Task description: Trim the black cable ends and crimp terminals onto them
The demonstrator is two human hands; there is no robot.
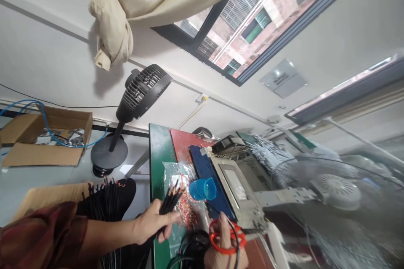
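My left hand (154, 223) is closed around a bundle of black cables (170, 200) whose stripped ends point up and show copper. At the lower middle, my right hand (224, 247) has its fingers in the red-orange handles of scissors (215, 235); the blades are hidden. One black cable runs over that hand. Between and beyond the hands stands a blue cup (202, 189). Red and white scraps (188, 214) lie on a clear plastic bag beside it. A coil of black cable (193, 246) lies between my hands.
More black cables (105, 201) stand beside my left forearm. A blue tray (206, 172) and beige machine (236, 180) border the green table (157, 147). Fans stand left (143, 88) and right (336, 191). An open carton (47, 155) is on the floor.
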